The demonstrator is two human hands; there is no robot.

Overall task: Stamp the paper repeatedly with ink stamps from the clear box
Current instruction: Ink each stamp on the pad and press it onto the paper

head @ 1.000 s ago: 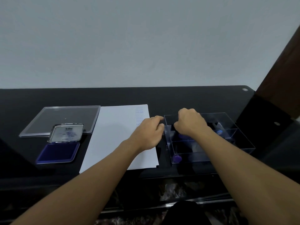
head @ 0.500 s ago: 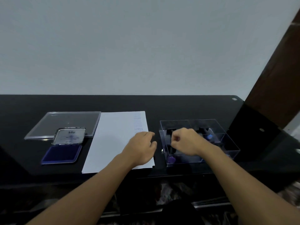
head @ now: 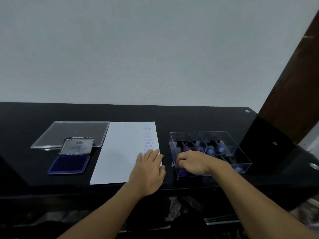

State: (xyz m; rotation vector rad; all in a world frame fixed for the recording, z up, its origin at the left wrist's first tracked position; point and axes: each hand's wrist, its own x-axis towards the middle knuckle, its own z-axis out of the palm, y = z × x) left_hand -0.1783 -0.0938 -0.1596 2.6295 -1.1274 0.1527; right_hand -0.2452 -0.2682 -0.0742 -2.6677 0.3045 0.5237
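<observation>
Black desk (head: 189,118) carries the paper (head: 120,152) under the flat, open-fingered left hand (head: 148,169) while, at three o'clock, the right hand (head: 193,162), curled in the clear box (head: 241,163), should lift one stamp (head: 209,151) upright; its grip's closure I cannot tell.

paper (head: 120,152) white (blue SAMPLE prints) | ink pad (head: 69,164) dark blue | table (head: 189,118) black

You are facing a plain pale grey wall (head: 138,49) running behind a glossy black table (head: 189,118). A dark brown wooden panel (head: 296,80) is rising at the far right. Light is falling soft and even.
</observation>
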